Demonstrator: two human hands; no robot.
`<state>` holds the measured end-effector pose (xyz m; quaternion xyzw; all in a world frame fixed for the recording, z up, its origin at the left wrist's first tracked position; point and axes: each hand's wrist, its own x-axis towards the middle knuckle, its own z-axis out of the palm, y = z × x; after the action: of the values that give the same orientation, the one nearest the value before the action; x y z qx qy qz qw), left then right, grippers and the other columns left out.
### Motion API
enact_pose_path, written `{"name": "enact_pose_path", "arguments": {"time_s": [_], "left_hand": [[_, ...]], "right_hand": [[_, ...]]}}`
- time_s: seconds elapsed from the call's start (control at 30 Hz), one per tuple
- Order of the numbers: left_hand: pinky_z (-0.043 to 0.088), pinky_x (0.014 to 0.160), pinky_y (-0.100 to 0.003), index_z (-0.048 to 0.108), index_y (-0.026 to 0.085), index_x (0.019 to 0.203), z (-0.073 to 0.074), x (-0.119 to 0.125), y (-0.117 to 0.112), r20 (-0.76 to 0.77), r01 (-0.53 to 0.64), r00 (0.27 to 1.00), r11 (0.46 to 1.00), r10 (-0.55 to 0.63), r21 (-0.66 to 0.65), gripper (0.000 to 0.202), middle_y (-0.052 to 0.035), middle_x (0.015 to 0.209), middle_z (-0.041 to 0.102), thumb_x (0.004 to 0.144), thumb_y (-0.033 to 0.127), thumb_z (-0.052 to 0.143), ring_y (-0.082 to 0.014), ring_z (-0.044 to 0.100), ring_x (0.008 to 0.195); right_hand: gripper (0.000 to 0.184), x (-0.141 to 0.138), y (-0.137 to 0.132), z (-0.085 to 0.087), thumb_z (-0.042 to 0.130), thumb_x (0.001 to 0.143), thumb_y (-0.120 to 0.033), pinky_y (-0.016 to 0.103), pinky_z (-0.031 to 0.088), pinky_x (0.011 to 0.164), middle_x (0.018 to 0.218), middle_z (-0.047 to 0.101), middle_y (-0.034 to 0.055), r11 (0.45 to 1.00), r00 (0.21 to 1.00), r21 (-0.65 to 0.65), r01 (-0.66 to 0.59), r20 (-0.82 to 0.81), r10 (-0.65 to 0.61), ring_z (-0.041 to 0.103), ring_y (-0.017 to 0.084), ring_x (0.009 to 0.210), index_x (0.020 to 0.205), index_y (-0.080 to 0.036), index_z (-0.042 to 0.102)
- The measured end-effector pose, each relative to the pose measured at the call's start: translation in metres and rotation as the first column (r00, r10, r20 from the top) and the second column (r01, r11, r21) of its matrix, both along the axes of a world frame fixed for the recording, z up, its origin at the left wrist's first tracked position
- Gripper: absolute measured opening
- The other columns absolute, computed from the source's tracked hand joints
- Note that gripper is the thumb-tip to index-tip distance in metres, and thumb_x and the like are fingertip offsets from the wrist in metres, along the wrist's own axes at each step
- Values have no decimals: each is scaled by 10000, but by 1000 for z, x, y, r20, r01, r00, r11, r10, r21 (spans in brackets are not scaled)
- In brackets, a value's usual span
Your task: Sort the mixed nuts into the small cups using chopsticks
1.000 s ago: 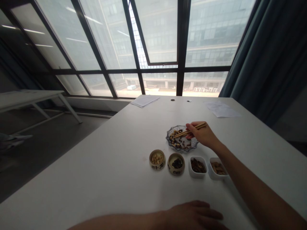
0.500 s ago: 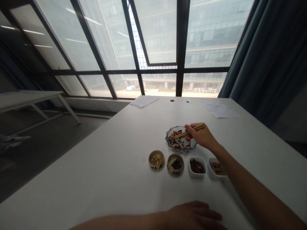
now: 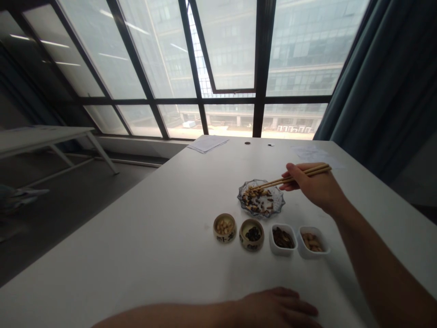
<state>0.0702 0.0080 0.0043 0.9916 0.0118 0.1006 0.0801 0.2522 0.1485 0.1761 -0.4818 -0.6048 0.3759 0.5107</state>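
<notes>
My right hand (image 3: 312, 182) grips a pair of wooden chopsticks (image 3: 293, 176), whose tips reach into a scalloped glass dish (image 3: 280, 205) from the right. Small mixed dried pieces, dark and pale, lie in the dish; whether the tips pinch one I cannot tell. In front of the dish stands a row of small containers: a round bowl of pale nuts (image 3: 224, 228), a round bowl of black pieces (image 3: 251, 234), a white square tub of dark brown strips (image 3: 282, 239) and a white tub of light brown pieces (image 3: 313, 242). My left hand (image 3: 278, 307) rests flat near the table's front edge, fingers outstretched.
All of this is on a white table (image 3: 164, 237). Loose paper sheets (image 3: 208, 143) lie at its far left corner, with more paper (image 3: 317, 156) at the far right. A second table (image 3: 44, 136) stands to the left, and a blue curtain (image 3: 368, 91) hangs at right.
My right hand has drawn back to the right with the chopsticks, uncovering the right-hand tub and more of the dish. The chopstick tips are still over the dish's left part. My left hand stays put.
</notes>
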Motion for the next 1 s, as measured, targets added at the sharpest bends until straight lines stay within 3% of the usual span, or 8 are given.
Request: {"name": "enact_pose_path", "arguments": {"time_s": [0.13,0.4,0.67,0.83,1.0], "left_hand": [[378,1260,-328,613,197,1428,-3,-2,1,5,-23,1000,998,23,64,491,42,1622,487,1063,344,319,-173,413,1538],[349,1275,-318,556,162,1481,9,3,-2,-5,-21,1000,997,22,78,536,51,1624,483,1072,333,254,-168,391,1549],[335,1280,-302,551,182,1486,2,9,-4,8,-37,999,997,36,73,514,56,1650,445,1065,320,291,-163,377,1557],[370,1265,-316,536,164,1495,6,10,-5,15,-34,999,998,33,51,512,44,1640,462,1048,271,310,-167,384,1553],[319,1286,-294,564,194,1463,10,10,-6,-11,-51,999,999,52,17,503,54,1650,445,1039,232,297,-143,350,1568]], "right_hand": [[407,-2,-11,8,763,888,-578,293,651,532,774,797,119,998,997,45,-31,71,28,790,268,626,788,-185,791],[341,-11,15,-27,697,933,-449,246,538,512,625,741,60,972,943,30,-232,252,217,739,216,593,735,-173,733],[375,-11,23,-42,729,897,-513,278,611,586,725,786,86,960,947,-42,-277,160,280,791,261,700,734,-176,733],[382,-13,25,-47,734,890,-543,306,639,614,769,806,97,966,956,-53,-252,139,257,796,277,716,782,-180,782],[366,-13,26,-48,737,890,-531,317,648,614,757,801,91,962,957,-59,-267,103,271,800,285,716,761,-189,748]]}}
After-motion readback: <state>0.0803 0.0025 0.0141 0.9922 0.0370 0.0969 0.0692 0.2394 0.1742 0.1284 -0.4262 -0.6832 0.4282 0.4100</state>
